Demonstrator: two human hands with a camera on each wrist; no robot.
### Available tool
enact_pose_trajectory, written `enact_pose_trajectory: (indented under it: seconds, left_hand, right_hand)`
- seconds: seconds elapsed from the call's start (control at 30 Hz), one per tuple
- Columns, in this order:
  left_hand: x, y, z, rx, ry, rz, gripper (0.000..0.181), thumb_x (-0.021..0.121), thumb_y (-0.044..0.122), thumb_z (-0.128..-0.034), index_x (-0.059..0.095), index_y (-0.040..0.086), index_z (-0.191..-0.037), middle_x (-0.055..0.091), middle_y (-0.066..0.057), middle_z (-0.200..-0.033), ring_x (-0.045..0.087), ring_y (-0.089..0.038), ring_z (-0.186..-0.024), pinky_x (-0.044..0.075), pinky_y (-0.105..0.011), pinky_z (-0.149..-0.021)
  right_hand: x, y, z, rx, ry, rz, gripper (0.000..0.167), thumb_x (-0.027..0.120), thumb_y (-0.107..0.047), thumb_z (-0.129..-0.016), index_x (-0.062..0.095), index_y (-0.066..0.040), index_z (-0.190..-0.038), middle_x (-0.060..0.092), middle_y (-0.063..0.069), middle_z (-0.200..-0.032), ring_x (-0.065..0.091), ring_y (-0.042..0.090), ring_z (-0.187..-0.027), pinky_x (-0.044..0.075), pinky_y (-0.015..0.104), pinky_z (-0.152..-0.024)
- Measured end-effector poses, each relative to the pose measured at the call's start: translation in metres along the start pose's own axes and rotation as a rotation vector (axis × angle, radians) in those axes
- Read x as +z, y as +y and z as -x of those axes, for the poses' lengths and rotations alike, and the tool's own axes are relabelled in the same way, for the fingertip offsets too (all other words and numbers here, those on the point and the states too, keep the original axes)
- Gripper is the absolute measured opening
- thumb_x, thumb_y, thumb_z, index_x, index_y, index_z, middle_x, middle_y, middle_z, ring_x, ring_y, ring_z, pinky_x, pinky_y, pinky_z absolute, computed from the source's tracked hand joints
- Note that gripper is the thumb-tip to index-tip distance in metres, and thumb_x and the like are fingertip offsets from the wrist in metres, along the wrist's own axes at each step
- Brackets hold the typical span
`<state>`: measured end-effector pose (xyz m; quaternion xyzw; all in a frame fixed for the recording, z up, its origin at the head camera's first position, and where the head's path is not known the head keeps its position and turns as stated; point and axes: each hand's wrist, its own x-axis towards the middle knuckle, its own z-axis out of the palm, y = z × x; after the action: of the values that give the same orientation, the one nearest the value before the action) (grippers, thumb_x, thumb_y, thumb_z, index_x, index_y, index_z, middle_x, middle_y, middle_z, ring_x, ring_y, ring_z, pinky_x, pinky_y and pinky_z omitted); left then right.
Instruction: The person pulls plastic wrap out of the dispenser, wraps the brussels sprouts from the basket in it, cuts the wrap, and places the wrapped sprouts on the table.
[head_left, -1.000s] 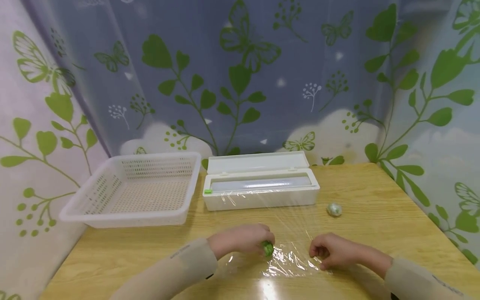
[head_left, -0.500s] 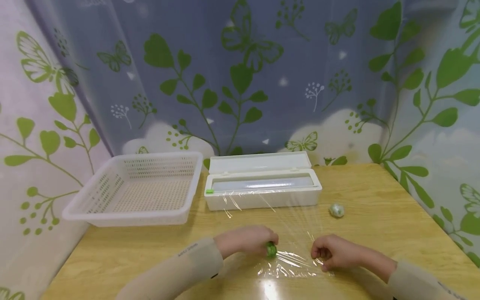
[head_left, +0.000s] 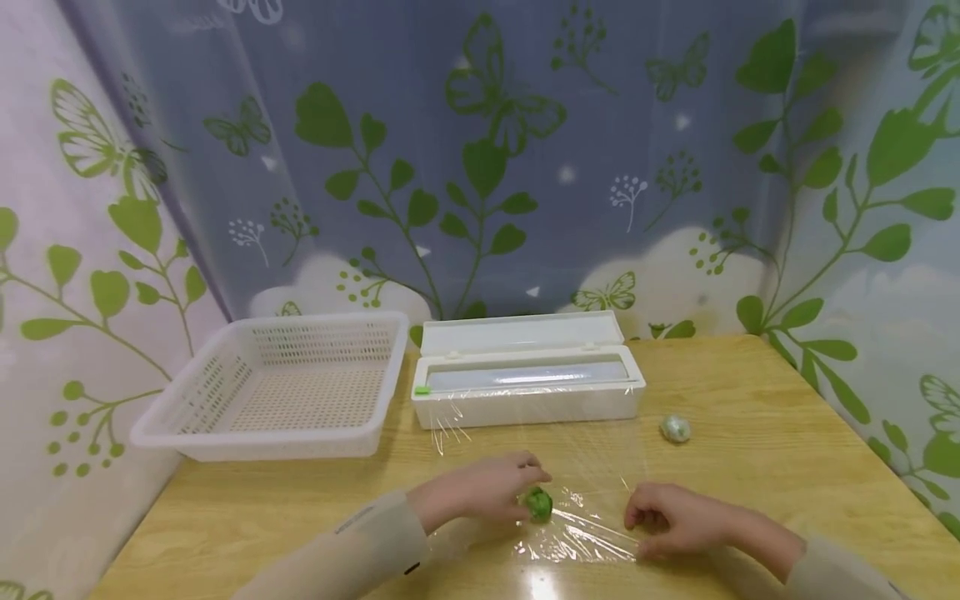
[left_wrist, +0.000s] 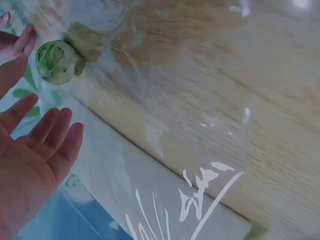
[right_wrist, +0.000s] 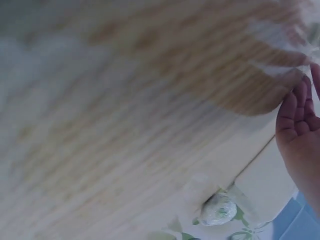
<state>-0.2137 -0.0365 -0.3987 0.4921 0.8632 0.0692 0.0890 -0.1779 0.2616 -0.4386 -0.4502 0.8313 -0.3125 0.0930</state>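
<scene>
A small round green vegetable [head_left: 538, 505] lies on clear plastic film [head_left: 577, 533] stretched from the white box toward the table's front. My left hand [head_left: 487, 490] is at its left side, fingers spread; in the left wrist view the palm [left_wrist: 30, 170] faces the green ball [left_wrist: 59, 62], fingers relaxed. My right hand [head_left: 678, 521] pinches the film's right edge, with creases running from there to the vegetable. In the right wrist view that hand [right_wrist: 302, 120] has its fingertips together at the film.
The white film box [head_left: 528, 408] stands at the back with its lid raised. A white perforated basket [head_left: 262, 446] is at the left rear. One wrapped ball [head_left: 676, 429] sits on the wooden table [head_left: 735, 400], right of the box.
My left fingers have loosened from around the green vegetable and spread, leaving more of it visible. The right hand stays at the film's edge, almost unmoved.
</scene>
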Motion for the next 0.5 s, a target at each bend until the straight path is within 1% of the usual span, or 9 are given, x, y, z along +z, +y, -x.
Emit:
enact_pose_trajectory:
  seconds: [0.03, 0.1, 0.13, 0.2, 0.27, 0.37, 0.43, 0.5]
  left_hand:
    - [0.0, 0.0, 0.006, -0.023, 0.005, 0.016, 0.043, 0.064, 0.023, -0.0792, 0.053, 0.009, -0.118, 0.052, -0.002, -0.113, 0.052, -0.009, -0.096, 0.041, -0.019, -0.082]
    - [0.001, -0.002, 0.019, -0.06, 0.007, 0.032, 0.034, 0.064, 0.025, -0.0796, 0.057, 0.01, -0.11, 0.055, 0.001, -0.104, 0.052, -0.007, -0.089, 0.043, -0.018, -0.077]
    - [0.001, -0.003, 0.026, -0.066, -0.003, 0.028, 0.029, 0.064, 0.026, -0.079, 0.059, 0.011, -0.103, 0.055, 0.003, -0.097, 0.052, -0.005, -0.083, 0.043, -0.017, -0.073]
    - [0.002, -0.004, 0.04, -0.067, -0.043, 0.006, 0.024, 0.066, 0.031, -0.077, 0.059, 0.013, -0.092, 0.053, 0.008, -0.084, 0.049, -0.002, -0.073, 0.041, -0.015, -0.066]
    - [0.004, -0.005, 0.053, -0.066, -0.083, -0.001, 0.027, 0.069, 0.036, -0.0725, 0.058, 0.015, -0.083, 0.047, 0.011, -0.074, 0.043, -0.001, -0.065, 0.037, -0.014, -0.058]
    - [0.009, -0.006, 0.068, -0.071, -0.116, -0.013, 0.034, 0.073, 0.042, -0.0647, 0.055, 0.017, -0.079, 0.038, 0.012, -0.07, 0.036, -0.002, -0.061, 0.032, -0.015, -0.054]
    - [0.014, -0.006, 0.074, -0.071, -0.108, -0.025, 0.037, 0.074, 0.042, -0.0627, 0.053, 0.017, -0.079, 0.036, 0.012, -0.072, 0.035, -0.002, -0.062, 0.032, -0.015, -0.053]
    - [0.018, -0.007, 0.078, -0.067, -0.087, -0.05, 0.037, 0.073, 0.042, -0.0636, 0.05, 0.018, -0.08, 0.034, 0.011, -0.074, 0.035, -0.002, -0.063, 0.032, -0.015, -0.054]
  right_hand:
    - [0.001, -0.002, 0.001, 0.006, -0.009, 0.018, 0.026, 0.07, -0.028, -0.075, 0.055, -0.015, -0.092, 0.045, -0.01, -0.084, 0.043, 0.002, -0.074, 0.039, 0.018, -0.061]
    - [0.002, -0.006, 0.003, 0.037, -0.035, 0.043, 0.035, 0.07, -0.037, -0.072, 0.053, -0.017, -0.095, 0.043, -0.01, -0.087, 0.042, 0.002, -0.077, 0.039, 0.019, -0.063]
    - [0.003, -0.008, 0.003, 0.052, -0.05, 0.055, 0.04, 0.071, -0.04, -0.07, 0.052, -0.017, -0.097, 0.042, -0.01, -0.089, 0.041, 0.003, -0.079, 0.04, 0.02, -0.065]
    - [0.003, -0.011, 0.004, 0.074, -0.072, 0.094, 0.046, 0.072, -0.043, -0.065, 0.05, -0.019, -0.098, 0.039, -0.011, -0.093, 0.039, 0.003, -0.082, 0.039, 0.021, -0.066]
    - [0.004, -0.013, 0.005, 0.066, -0.072, 0.131, 0.047, 0.074, -0.041, -0.062, 0.049, -0.021, -0.096, 0.037, -0.011, -0.094, 0.037, 0.003, -0.083, 0.039, 0.021, -0.067]
    - [0.006, -0.013, 0.006, 0.004, -0.037, 0.17, 0.04, 0.076, -0.033, -0.059, 0.049, -0.021, -0.086, 0.036, -0.011, -0.091, 0.036, 0.002, -0.081, 0.037, 0.018, -0.066]
    - [0.007, -0.012, 0.005, -0.045, -0.007, 0.175, 0.032, 0.075, -0.025, -0.062, 0.049, -0.021, -0.08, 0.037, -0.011, -0.088, 0.036, 0.001, -0.08, 0.036, 0.017, -0.065]
    - [0.007, -0.01, 0.005, -0.075, 0.01, 0.168, 0.025, 0.073, -0.018, -0.066, 0.05, -0.021, -0.075, 0.038, -0.011, -0.087, 0.038, 0.0, -0.079, 0.036, 0.016, -0.064]
